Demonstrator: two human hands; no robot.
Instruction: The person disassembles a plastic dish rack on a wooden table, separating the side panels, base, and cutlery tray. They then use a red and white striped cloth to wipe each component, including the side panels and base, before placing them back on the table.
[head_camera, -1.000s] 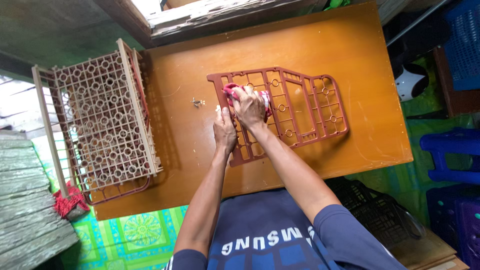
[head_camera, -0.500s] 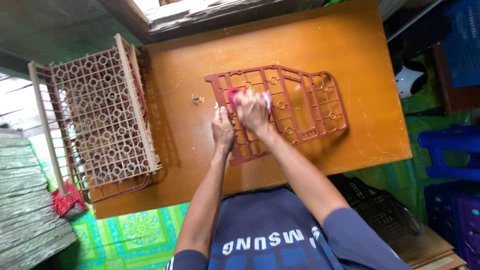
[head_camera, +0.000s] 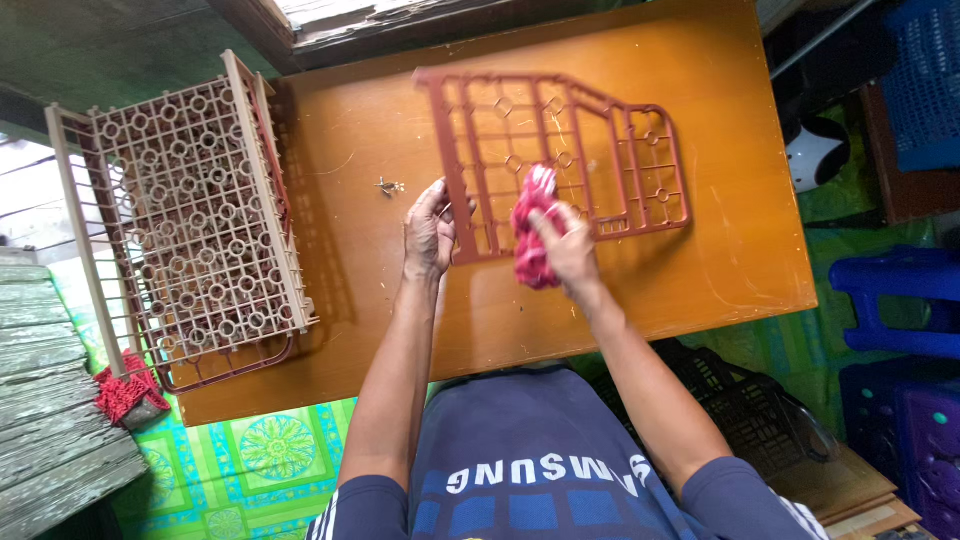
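Observation:
A reddish-brown plastic grid panel (head_camera: 600, 150) is tilted up off the orange wooden table (head_camera: 700, 270), its far edge raised. My left hand (head_camera: 430, 230) grips the panel's left bar near the lower corner. My right hand (head_camera: 568, 250) holds a bunched red cloth (head_camera: 532, 225) against the panel's near edge.
A stack of beige and reddish-brown grid panels (head_camera: 190, 220) lies on the table's left end. A small metal bit (head_camera: 388, 186) lies between stack and panel. A red cloth (head_camera: 125, 392) sits on boards lower left. Blue stools (head_camera: 900, 290) and a black basket (head_camera: 760, 420) stand at right.
The panel has been lifted from flat on the table to a tilted stance. My right hand with the cloth slid from the panel's upper left toward its near edge. My left hand shifted up the left bar.

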